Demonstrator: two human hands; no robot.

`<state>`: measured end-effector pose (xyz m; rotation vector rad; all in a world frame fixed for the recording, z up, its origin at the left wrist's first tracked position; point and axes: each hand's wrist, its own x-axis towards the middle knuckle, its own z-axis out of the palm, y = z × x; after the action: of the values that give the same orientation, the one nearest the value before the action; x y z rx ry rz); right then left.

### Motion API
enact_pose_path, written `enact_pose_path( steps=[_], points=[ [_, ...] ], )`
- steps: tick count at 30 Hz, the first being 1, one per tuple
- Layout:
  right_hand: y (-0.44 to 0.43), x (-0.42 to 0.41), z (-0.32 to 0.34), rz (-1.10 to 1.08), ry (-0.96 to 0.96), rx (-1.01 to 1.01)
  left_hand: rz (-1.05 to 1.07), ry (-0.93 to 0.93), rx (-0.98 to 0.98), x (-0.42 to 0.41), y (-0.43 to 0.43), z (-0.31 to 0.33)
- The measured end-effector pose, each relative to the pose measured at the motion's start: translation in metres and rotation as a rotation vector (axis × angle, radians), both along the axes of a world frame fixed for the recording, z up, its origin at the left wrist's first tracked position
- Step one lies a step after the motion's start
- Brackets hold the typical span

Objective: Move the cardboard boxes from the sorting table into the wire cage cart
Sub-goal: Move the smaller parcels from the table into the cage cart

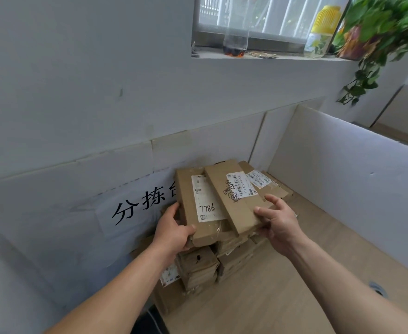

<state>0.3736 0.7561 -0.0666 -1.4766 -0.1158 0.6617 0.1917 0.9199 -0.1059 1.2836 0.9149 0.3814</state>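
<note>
Lifting the top boxes off the stack (198, 263) appears to be the step in hand; the stack stands on the wooden worktop (258, 297), against the wall bearing a printed sign (135, 208). The left hand (174, 232) has its grip curled round the near left corner of the wide box (190, 213), thumb on top. This box lies flat, label up, on top of the stack. The narrow box (231, 201) rests on it, label up. Both long axes run from the person toward the wall, with the far ends leaning slightly left. The right hand (280, 222) holds the near right end of the narrow box, thumb pressed on top and fingers curved along the side; contact underneath is hidden. The wire cage cart is not in view. The next move likely calls for raising both boxes level, so the narrow box does not slide, then turning to locate the cart.
</note>
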Motion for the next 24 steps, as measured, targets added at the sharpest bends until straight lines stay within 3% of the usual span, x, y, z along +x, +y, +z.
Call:
enact_pose_path(
  steps=[14,24],
  points=[
    [-0.018,-0.036,0.008,-0.085,-0.059,0.166,-0.008,-0.052,0.074,-0.063,-0.003,0.028],
    [-0.038,-0.065,0.013,0.104,-0.020,0.239,0.170,-0.040,0.145,-0.128,-0.062,0.048]
  ],
)
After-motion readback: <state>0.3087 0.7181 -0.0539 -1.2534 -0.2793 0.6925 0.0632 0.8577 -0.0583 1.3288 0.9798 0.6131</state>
